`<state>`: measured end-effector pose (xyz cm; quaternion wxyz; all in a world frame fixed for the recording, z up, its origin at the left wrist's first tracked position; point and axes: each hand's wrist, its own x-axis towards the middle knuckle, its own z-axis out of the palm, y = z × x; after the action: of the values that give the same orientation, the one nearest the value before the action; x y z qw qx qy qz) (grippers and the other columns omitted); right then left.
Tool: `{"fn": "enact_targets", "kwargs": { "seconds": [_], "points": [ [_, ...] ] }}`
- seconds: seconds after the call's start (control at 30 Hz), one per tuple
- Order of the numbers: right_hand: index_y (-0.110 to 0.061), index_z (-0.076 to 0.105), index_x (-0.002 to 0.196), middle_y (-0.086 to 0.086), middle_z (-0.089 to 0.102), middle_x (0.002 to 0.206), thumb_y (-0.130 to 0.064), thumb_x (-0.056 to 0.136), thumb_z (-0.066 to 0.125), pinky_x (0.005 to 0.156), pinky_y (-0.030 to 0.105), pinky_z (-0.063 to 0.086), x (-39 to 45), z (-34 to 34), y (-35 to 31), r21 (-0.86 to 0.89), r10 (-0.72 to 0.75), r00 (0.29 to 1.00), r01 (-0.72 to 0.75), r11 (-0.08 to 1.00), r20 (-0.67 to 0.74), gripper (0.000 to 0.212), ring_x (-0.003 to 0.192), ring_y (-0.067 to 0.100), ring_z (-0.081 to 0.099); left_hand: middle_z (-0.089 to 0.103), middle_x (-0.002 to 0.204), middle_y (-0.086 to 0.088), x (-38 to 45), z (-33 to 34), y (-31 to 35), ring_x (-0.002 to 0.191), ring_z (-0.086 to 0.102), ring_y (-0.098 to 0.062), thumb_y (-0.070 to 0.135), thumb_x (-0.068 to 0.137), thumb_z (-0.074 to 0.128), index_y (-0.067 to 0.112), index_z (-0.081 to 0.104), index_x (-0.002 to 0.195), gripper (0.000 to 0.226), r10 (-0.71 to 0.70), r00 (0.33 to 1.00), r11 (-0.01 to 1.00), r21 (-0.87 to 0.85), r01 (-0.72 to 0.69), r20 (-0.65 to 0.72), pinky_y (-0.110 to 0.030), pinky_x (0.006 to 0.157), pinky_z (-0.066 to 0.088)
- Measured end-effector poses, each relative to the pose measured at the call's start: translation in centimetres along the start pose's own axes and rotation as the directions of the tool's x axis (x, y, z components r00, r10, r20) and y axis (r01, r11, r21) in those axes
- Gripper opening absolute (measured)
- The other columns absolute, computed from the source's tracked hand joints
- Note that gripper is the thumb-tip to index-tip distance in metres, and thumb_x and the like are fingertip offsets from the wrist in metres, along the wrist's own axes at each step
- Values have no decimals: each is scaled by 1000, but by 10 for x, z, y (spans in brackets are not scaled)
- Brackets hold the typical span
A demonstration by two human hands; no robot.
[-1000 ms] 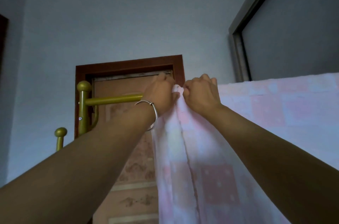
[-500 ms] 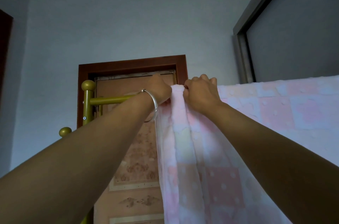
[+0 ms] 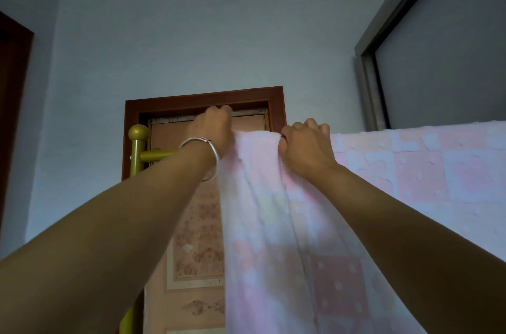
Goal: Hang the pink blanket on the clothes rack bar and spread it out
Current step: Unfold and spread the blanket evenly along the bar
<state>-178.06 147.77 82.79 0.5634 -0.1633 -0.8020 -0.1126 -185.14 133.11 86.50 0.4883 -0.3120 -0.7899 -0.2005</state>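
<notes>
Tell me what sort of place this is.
Probably a room in a home, perhaps a bedroom. A panelled wooden door in a dark red frame, a gold clothes rack with the pink blanket draped over it, and plain painted walls suggest this.

Both arms raised, extended forward; left hand (image 3: 212, 128) and right hand (image 3: 306, 147) fisted, knuckles up, slightly apart.
</notes>
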Motion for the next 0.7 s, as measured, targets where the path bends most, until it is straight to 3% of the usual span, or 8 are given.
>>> {"fn": "enact_targets", "kwargs": {
  "seconds": [0.1,0.17,0.23,0.33,0.43,0.57,0.7],
  "points": [
    [-8,65,100,10,67,98,-20,93,35,84,38,33,-1,4,1,-3,2,1000,-2,1000,-24,33,99,28,49,58,117,-19,3,-1,-29,106,56,-39,3,83,50,6,59,110,28,-87,996,988,130,83,20,-44,86,49],
    [-7,64,97,11,67,95,-19,92,36,83,38,33,-3,6,0,0,1,999,-1,1000,-50,31,96,29,49,58,118,-16,1,3,-38,111,53,-36,7,84,51,9,60,112,30,-71,996,976,210,59,50,-43,90,46],
    [-8,64,98,12,66,94,-20,90,37,84,38,32,-5,8,-2,11,4,998,-3,1000,-61,31,96,29,48,60,117,-13,-1,7,-37,111,53,-33,10,82,52,15,64,108,29,-12,996,988,153,-3,91,-41,93,44],
    [-12,64,106,10,66,99,-23,87,39,88,38,31,-9,9,-5,0,-5,999,5,1000,-42,33,100,28,48,65,113,-10,-2,7,-33,106,58,-32,7,78,52,18,64,99,26,53,988,997,56,-62,147,-35,86,46],
    [-12,67,102,10,67,96,-22,85,40,88,38,32,-10,7,-4,-9,10,999,-10,1000,-40,34,99,28,48,64,112,-16,-1,-1,-46,101,60,-37,2,79,51,12,63,95,22,37,993,992,117,-50,108,-37,81,49],
    [-10,68,84,10,67,86,-21,86,39,87,38,32,-9,2,-7,6,41,999,-41,999,-9,31,97,28,48,62,114,-14,-11,-6,-67,107,58,-36,5,80,51,11,61,106,29,-66,998,954,295,58,18,-41,88,44],
    [-8,64,78,11,64,82,-20,85,40,87,38,34,-12,-1,-13,-29,50,999,-50,998,-6,28,96,29,49,57,116,-11,-17,3,-65,110,50,-32,6,81,49,14,56,107,28,21,998,983,183,-32,64,-42,93,37]
  ]
}}
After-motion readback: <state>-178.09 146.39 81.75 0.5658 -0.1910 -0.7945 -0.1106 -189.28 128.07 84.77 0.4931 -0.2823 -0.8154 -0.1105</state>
